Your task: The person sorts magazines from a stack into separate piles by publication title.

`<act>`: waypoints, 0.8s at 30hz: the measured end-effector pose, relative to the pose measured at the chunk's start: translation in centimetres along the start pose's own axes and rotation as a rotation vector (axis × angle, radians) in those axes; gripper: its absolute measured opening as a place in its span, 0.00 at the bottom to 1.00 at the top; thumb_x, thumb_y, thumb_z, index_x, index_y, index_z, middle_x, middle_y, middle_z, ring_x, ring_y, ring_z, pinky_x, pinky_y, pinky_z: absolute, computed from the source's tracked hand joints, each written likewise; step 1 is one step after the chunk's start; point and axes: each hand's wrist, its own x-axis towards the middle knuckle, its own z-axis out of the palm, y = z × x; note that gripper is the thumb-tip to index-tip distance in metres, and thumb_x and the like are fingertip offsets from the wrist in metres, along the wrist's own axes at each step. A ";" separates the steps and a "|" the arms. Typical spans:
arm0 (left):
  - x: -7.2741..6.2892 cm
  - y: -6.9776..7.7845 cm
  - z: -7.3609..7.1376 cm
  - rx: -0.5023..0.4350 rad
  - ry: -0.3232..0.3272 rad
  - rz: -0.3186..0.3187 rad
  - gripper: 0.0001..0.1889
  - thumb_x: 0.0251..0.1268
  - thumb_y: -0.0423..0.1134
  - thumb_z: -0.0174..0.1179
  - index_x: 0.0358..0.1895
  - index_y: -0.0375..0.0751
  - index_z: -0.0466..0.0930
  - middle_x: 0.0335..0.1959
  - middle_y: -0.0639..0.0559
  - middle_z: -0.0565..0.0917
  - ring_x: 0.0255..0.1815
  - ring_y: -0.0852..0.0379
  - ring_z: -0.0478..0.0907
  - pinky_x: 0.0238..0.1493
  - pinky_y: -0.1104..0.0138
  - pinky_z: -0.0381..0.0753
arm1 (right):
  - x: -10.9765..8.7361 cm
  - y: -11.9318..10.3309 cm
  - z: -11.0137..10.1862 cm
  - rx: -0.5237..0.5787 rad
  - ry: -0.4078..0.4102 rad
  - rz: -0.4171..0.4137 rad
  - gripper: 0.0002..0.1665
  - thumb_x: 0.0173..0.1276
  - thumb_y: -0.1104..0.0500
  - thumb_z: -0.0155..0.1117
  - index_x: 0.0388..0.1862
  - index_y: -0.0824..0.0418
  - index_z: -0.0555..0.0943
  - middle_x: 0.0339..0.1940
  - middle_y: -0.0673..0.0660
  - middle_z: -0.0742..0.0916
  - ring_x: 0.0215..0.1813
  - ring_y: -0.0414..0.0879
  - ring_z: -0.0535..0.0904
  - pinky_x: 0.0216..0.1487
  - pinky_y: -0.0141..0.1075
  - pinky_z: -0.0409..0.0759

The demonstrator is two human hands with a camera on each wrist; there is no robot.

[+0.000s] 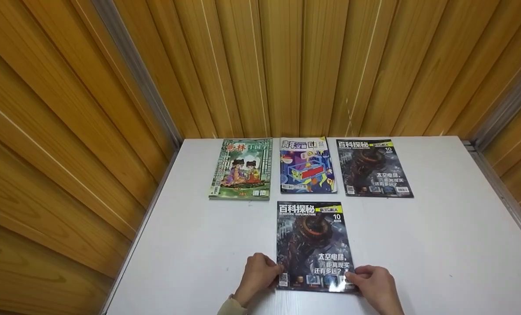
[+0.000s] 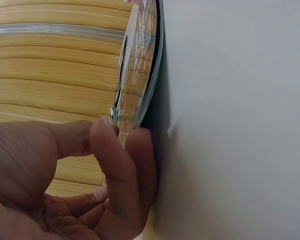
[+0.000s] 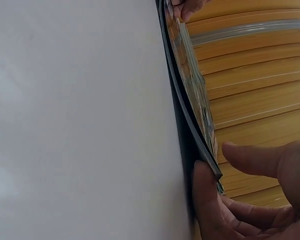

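A dark magazine (image 1: 310, 245) with white Chinese lettering and the number 10 lies near the front of the table, its near edge slightly raised. My left hand (image 1: 259, 274) pinches its lower left edge, the thumb over the cover and fingertips underneath. At the lower right corner, my right hand (image 1: 375, 285) holds the same magazine, with fingers beneath the edge and the thumb above. From the side, the left wrist view shows the bent magazine edge (image 2: 152, 75) by the left hand (image 2: 105, 170). The right wrist view shows the lifted corner (image 3: 210, 162) over the right hand's fingers (image 3: 205, 195).
Along the back of the white table (image 1: 190, 245) lie a green magazine (image 1: 243, 170), a purple and blue magazine (image 1: 307, 168) and another dark magazine (image 1: 372, 168) with the same cover. Wood-patterned panels (image 1: 282, 65) stand behind and at both sides.
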 end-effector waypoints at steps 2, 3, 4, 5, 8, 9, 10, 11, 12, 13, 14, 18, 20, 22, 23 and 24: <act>-0.1 0.0 0.1 -0.015 -0.018 -0.005 0.10 0.61 0.37 0.76 0.30 0.35 0.87 0.22 0.50 0.86 0.21 0.60 0.82 0.24 0.70 0.80 | 0.0 0.1 0.3 0.033 -0.009 0.019 0.27 0.68 0.57 0.79 0.53 0.80 0.85 0.35 0.62 0.92 0.32 0.43 0.86 0.35 0.35 0.84; 0.0 0.0 0.1 -0.022 -0.032 -0.013 0.10 0.61 0.38 0.76 0.30 0.35 0.87 0.23 0.50 0.86 0.21 0.60 0.81 0.24 0.70 0.79 | 0.0 0.2 0.4 0.051 -0.014 0.032 0.27 0.69 0.58 0.78 0.54 0.80 0.84 0.35 0.62 0.92 0.31 0.42 0.87 0.34 0.35 0.85; 0.0 -0.1 0.1 -0.026 -0.047 -0.017 0.10 0.62 0.38 0.76 0.30 0.35 0.87 0.23 0.51 0.86 0.21 0.60 0.80 0.24 0.70 0.79 | 0.0 0.3 0.4 0.069 -0.020 0.046 0.27 0.69 0.58 0.78 0.54 0.81 0.84 0.36 0.62 0.92 0.29 0.42 0.87 0.34 0.35 0.85; -0.1 -0.1 0.1 -0.032 -0.063 -0.022 0.10 0.62 0.38 0.76 0.31 0.35 0.87 0.22 0.52 0.85 0.21 0.61 0.79 0.25 0.70 0.77 | -0.1 0.4 0.5 0.092 -0.027 0.058 0.27 0.69 0.59 0.77 0.55 0.81 0.83 0.36 0.63 0.91 0.28 0.42 0.88 0.33 0.35 0.86; 0.0 -0.2 0.1 -0.049 -0.122 -0.047 0.09 0.60 0.38 0.77 0.32 0.37 0.87 0.22 0.54 0.83 0.21 0.63 0.76 0.26 0.72 0.75 | -0.2 0.6 0.4 0.139 -0.040 0.076 0.27 0.70 0.62 0.77 0.57 0.83 0.81 0.37 0.63 0.91 0.25 0.42 0.88 0.32 0.35 0.86; 0.0 -0.2 0.1 -0.048 -0.139 -0.041 0.09 0.59 0.37 0.77 0.33 0.38 0.86 0.22 0.55 0.83 0.21 0.63 0.75 0.26 0.72 0.74 | -0.2 0.7 0.4 0.149 -0.041 0.078 0.27 0.70 0.63 0.76 0.57 0.83 0.80 0.36 0.63 0.91 0.25 0.43 0.88 0.32 0.35 0.86; -0.1 -0.3 0.1 -0.054 -0.152 -0.038 0.09 0.58 0.37 0.78 0.34 0.38 0.86 0.22 0.55 0.82 0.22 0.63 0.75 0.27 0.72 0.74 | -0.3 0.7 0.3 0.160 -0.041 0.078 0.27 0.70 0.63 0.76 0.57 0.83 0.80 0.36 0.63 0.91 0.25 0.43 0.88 0.31 0.35 0.86; -0.1 -0.2 0.1 -0.063 -0.163 -0.037 0.10 0.58 0.36 0.78 0.35 0.38 0.86 0.23 0.55 0.82 0.22 0.63 0.75 0.28 0.71 0.75 | -0.3 0.7 0.2 0.172 -0.041 0.075 0.26 0.70 0.64 0.76 0.57 0.83 0.80 0.35 0.62 0.91 0.25 0.43 0.88 0.31 0.35 0.86; -0.1 -0.3 0.1 -0.069 -0.173 -0.035 0.10 0.57 0.36 0.79 0.35 0.39 0.86 0.24 0.55 0.83 0.23 0.63 0.76 0.29 0.71 0.75 | -0.3 0.6 0.1 0.180 -0.037 0.077 0.26 0.70 0.65 0.75 0.57 0.83 0.80 0.34 0.61 0.91 0.25 0.43 0.88 0.31 0.35 0.85; -0.2 -0.3 0.1 -0.084 -0.176 -0.022 0.11 0.57 0.35 0.79 0.36 0.38 0.85 0.25 0.54 0.83 0.25 0.62 0.76 0.30 0.70 0.76 | -0.3 0.6 0.0 0.186 -0.031 0.078 0.25 0.70 0.65 0.75 0.57 0.82 0.81 0.33 0.60 0.92 0.25 0.43 0.88 0.31 0.35 0.85; -0.2 -0.3 0.1 -0.099 -0.177 -0.008 0.11 0.57 0.34 0.79 0.36 0.38 0.85 0.26 0.53 0.83 0.26 0.60 0.76 0.31 0.69 0.77 | -0.3 0.5 0.0 0.195 -0.025 0.081 0.24 0.70 0.65 0.75 0.57 0.81 0.81 0.31 0.59 0.92 0.25 0.43 0.88 0.30 0.34 0.84; -0.1 -0.4 0.2 -0.134 -0.167 0.027 0.12 0.56 0.35 0.79 0.37 0.41 0.84 0.29 0.55 0.84 0.28 0.62 0.77 0.34 0.69 0.78 | -0.4 0.2 -0.5 0.221 -0.005 0.085 0.22 0.69 0.66 0.75 0.55 0.79 0.82 0.30 0.57 0.92 0.26 0.44 0.88 0.30 0.33 0.83; 0.2 -0.5 0.4 -0.140 -0.163 0.073 0.11 0.56 0.35 0.79 0.38 0.41 0.84 0.30 0.56 0.84 0.29 0.63 0.78 0.35 0.70 0.79 | -0.5 0.1 -0.8 0.238 0.002 0.074 0.21 0.69 0.67 0.75 0.55 0.79 0.82 0.31 0.57 0.92 0.26 0.44 0.88 0.31 0.34 0.85; 0.2 -0.2 0.5 -0.157 -0.156 0.122 0.11 0.56 0.34 0.79 0.38 0.40 0.85 0.30 0.57 0.85 0.29 0.64 0.79 0.36 0.71 0.80 | -0.6 -0.1 -1.3 0.251 0.015 0.064 0.20 0.69 0.68 0.75 0.54 0.79 0.83 0.31 0.57 0.91 0.27 0.43 0.88 0.31 0.35 0.86; 0.2 -0.1 0.6 -0.165 -0.150 0.152 0.11 0.57 0.34 0.79 0.39 0.39 0.85 0.30 0.56 0.85 0.30 0.63 0.79 0.36 0.71 0.80 | -0.6 -0.2 -1.6 0.255 0.022 0.059 0.19 0.69 0.68 0.75 0.53 0.79 0.83 0.31 0.57 0.91 0.27 0.43 0.88 0.32 0.35 0.87; 0.2 0.1 0.6 -0.173 -0.144 0.169 0.11 0.57 0.34 0.79 0.39 0.38 0.85 0.30 0.55 0.85 0.30 0.64 0.79 0.36 0.71 0.81 | -0.5 -0.3 -1.9 0.255 0.028 0.049 0.19 0.69 0.68 0.75 0.53 0.79 0.83 0.31 0.57 0.91 0.28 0.43 0.88 0.32 0.35 0.87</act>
